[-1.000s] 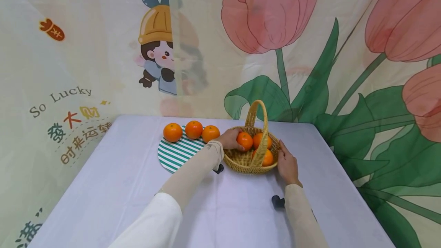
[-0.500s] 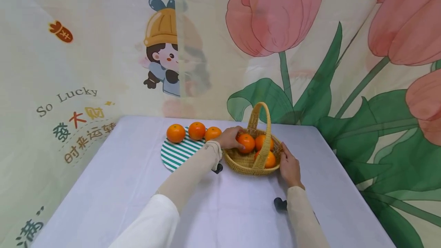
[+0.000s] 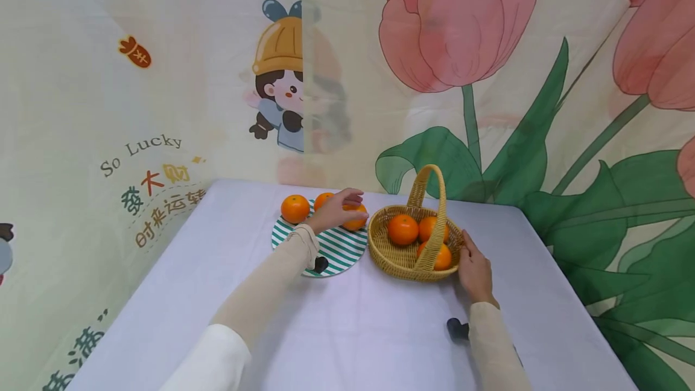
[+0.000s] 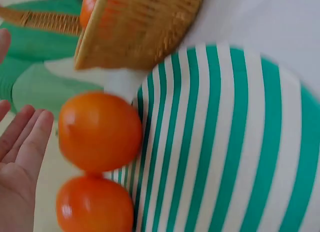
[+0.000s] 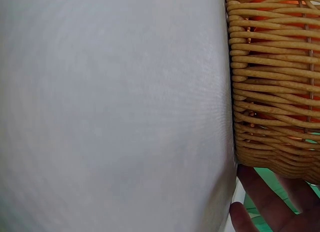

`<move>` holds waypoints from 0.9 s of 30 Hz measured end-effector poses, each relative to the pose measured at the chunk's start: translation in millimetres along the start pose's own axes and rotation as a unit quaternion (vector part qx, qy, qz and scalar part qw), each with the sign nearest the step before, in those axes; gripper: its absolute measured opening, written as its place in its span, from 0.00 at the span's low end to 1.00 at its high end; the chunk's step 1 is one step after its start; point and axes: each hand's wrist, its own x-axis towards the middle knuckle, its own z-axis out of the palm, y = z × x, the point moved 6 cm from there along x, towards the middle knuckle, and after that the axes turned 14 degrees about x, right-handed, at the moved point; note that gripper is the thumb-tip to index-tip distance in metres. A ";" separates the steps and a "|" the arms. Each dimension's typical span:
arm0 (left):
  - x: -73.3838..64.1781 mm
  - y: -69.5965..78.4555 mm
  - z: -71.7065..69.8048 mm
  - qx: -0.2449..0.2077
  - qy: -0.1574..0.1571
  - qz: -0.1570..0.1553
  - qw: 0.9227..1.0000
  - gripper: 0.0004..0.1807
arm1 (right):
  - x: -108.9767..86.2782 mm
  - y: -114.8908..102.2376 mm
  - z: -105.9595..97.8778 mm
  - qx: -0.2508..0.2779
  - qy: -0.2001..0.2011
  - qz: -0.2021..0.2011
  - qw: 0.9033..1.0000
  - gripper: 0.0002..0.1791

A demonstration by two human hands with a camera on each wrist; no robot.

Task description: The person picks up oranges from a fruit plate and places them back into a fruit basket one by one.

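Note:
My left hand hovers over the far side of a round green-and-white striped mat, its fingers spread and holding nothing. Right by its fingertips sits an orange; a second orange lies on the left and a third is partly covered by the hand. The left wrist view shows the extended fingers beside one orange. My right hand touches the right side of a wicker basket with fairly straight fingers. Three oranges rest inside the basket, one of them left of the handle.
A tall arched handle rises over the basket. The white-covered table ends at a printed cloth backdrop with tulips and a cartoon figure. Small black pieces sit at both wrists.
My left hand has let go of an orange inside the basket and moved left over the striped mat. The right hand stays at the basket's side. The head view has shifted leftward.

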 end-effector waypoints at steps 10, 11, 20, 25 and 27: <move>-25.2 -45.0 -51.9 -0.014 0.104 0.000 0.994 0.34 | 0.8 1.2 -0.7 0.000 0.000 0.006 1.000 0.28; -26.9 -50.0 -55.4 -0.009 0.111 -0.001 0.994 0.33 | 0.6 1.1 -0.5 0.000 -0.001 0.006 1.000 0.28; -45.2 -89.4 -82.8 0.023 0.156 -0.037 0.987 0.31 | -1.5 -0.3 0.9 0.005 -0.002 0.009 1.000 0.28; -51.8 -103.1 -90.1 0.018 0.165 -0.053 0.985 0.35 | -2.5 -1.6 0.6 0.004 -0.002 0.009 1.000 0.27; -53.4 -111.0 -89.8 0.010 0.163 -0.064 0.984 0.36 | -2.1 -1.5 0.5 0.002 -0.002 0.009 1.000 0.27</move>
